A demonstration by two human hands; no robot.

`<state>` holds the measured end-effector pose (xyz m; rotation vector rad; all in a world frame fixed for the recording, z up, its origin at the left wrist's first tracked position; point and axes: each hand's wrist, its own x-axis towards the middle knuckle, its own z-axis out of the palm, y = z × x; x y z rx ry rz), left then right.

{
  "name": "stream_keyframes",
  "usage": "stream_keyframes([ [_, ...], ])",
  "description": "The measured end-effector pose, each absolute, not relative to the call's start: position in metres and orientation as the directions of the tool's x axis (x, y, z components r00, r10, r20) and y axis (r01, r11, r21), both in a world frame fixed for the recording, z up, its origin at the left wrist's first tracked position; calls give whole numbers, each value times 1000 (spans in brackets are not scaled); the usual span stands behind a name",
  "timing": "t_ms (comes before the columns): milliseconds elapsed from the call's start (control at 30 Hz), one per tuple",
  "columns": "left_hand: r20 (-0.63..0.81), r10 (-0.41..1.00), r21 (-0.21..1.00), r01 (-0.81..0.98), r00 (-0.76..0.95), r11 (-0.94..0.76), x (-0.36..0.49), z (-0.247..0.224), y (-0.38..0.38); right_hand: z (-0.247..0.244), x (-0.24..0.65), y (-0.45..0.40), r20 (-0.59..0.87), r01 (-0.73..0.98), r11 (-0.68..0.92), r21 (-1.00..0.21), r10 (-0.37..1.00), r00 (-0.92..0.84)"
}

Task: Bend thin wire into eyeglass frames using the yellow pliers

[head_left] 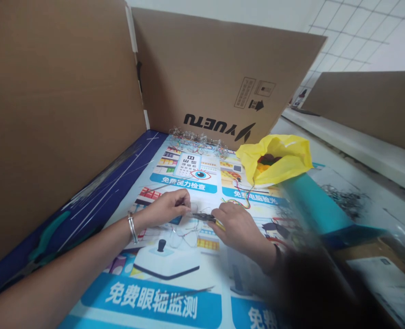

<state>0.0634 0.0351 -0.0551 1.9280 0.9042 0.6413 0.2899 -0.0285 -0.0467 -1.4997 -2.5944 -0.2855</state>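
Pliers and fine wire between two hands

Mid-bench, the left hand [175, 206], with a bracelet [133, 228] on its wrist, has its fingers pinched on thin wire [185, 235] by the tip of the pliers [202, 216]. The right hand [237, 225] grips the pliers' handles, fingers wrapped round them; whether the jaws are fully closed is too small to tell. Loops of the wire spread on the printed sheet [166, 267] just nearer than the hands.

Coloured threads [247, 201] lie to the right, below a yellow bag [287, 148]. A wire heap [198, 142] lines the far cardboard [202, 68]. Straight rods [99, 185] lie left, with a teal-handled tool [49, 234] nearer. A thin pointed tool [193, 291] lies near.
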Motion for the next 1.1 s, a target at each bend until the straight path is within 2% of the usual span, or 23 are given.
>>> stream_keyframes([
  [200, 57, 758, 918, 263, 649, -295, 64, -51, 34, -41, 297, -28, 210, 844, 535, 51, 820, -532],
  [467, 66, 732, 928, 228, 678, -295, 60, -51, 37, -34, 291, -33, 252, 848, 513, 130, 811, -529],
  [600, 55, 700, 948, 182, 712, -260, 59, -50, 37, -31, 292, -35, 242, 843, 521, 129, 808, -537],
  [833, 5, 701, 944, 228, 713, -239, 61, -46, 34, -28, 293, -36, 236, 855, 501, 131, 822, -518],
  [1100, -1, 640, 957, 187, 768, -223, 60, -47, 33, -29, 291, -36, 209, 832, 542, 116, 806, -554],
])
